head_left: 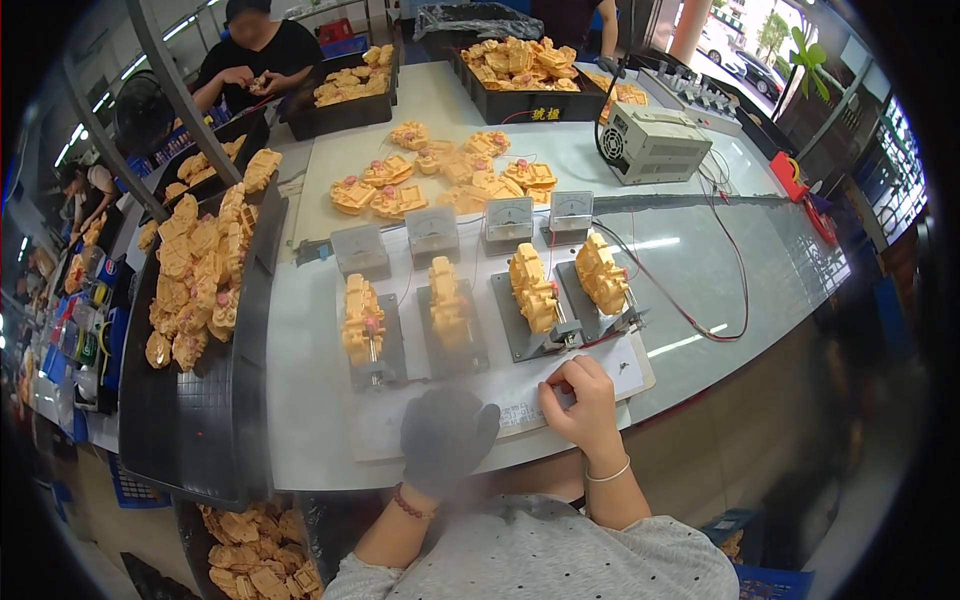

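Note:
My left hand (447, 437), in a dark grey glove, is over the paper sheet near the table's front edge. A hazy patch blurs it, so its fingers cannot be made out. My bare right hand (582, 402) has curled fingers, thumb close to forefinger; whatever may be between them is hidden. It is just in front of a grey test fixture (526, 318) that bears an upright yellow plastic casing (534, 287). Another yellow casing (602, 273) stands on the fixture to the right, and more (361, 320) stand to the left. Behind them is a row of analog panel meters (509, 222).
Loose yellow casings (395, 172) lie farther back on the table. Black trays of casings stand at left (262, 330) and back (520, 104). A boxy power supply (657, 142) with trailing cables is at back right. A co-worker (262, 55) handles a part across the table.

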Available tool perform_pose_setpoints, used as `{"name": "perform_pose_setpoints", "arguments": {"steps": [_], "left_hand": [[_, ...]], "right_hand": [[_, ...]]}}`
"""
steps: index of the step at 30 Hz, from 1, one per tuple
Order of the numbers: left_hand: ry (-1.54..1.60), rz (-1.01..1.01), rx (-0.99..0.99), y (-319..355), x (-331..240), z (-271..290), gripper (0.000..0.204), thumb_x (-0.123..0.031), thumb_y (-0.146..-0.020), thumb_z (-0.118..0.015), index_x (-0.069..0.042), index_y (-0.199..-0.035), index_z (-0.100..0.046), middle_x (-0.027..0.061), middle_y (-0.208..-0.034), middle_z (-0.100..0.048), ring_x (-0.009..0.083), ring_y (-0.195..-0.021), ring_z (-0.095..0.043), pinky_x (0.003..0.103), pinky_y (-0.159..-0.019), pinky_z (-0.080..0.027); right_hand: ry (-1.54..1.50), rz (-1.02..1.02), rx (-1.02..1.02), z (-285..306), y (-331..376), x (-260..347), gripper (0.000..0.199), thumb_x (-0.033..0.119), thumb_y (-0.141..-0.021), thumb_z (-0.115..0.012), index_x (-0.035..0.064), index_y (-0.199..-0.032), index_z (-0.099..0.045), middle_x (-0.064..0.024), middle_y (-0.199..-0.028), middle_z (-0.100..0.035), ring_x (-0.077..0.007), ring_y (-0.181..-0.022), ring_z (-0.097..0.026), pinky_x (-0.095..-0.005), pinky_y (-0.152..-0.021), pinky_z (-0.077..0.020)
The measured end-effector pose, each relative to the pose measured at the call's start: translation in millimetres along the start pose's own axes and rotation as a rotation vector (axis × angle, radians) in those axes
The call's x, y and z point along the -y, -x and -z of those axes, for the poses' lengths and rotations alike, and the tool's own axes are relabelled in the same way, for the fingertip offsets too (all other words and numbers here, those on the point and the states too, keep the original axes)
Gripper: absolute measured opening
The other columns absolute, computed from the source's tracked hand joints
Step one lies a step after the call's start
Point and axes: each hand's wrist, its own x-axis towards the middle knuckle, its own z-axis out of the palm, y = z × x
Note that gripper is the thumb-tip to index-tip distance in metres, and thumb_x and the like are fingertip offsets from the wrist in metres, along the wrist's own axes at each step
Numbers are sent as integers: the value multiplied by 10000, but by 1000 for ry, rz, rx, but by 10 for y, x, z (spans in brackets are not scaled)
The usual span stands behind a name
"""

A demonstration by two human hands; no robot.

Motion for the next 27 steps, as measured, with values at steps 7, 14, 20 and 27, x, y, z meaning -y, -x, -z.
{"name": "perform_pose_setpoints", "arguments": {"steps": [7, 14, 20, 27], "left_hand": [[-58, -4, 11, -6, -4, 18, 176, -167, -668, -692, -102, -662, -530, 33, -637, -535, 234, -608, -520, 366, -573, -401], [-35, -50, 26, -26, -6, -19, 179, -164, -688, -687, -98, -661, -523, 34, -642, -532, 227, -608, -514, 364, -583, -390], [-103, -77, 18, -31, -45, 32, 189, -173, -691, -690, -97, -655, -521, 33, -644, -534, 228, -613, -514, 362, -580, -387], [-114, -109, 65, -66, -52, 77, 191, -173, -693, -692, -97, -651, -522, 33, -639, -535, 228, -612, -516, 360, -580, -382]], "right_hand": [[-318, -79, -620, 608, 15, -387, 115, 82, -750, -520, 12, -842, -527, -30, -810, -477, -111, -745, -431, -237, -672, -342], [-450, -469, 14, 736, -649, -907, 652, 563, -907, -257, 72, -1271, -482, -49, -1013, -622, -156, -944, -527, -294, -892, -342], [-947, -450, 183, 679, -664, -619, 752, 605, -909, -199, 40, -1374, -373, -122, -1128, -610, -230, -875, -642, -321, -884, -436], [-993, -395, 94, 636, -668, -616, 760, 581, -902, -228, 16, -1401, -328, -171, -1117, -617, -247, -885, -663, -337, -891, -455]]}}
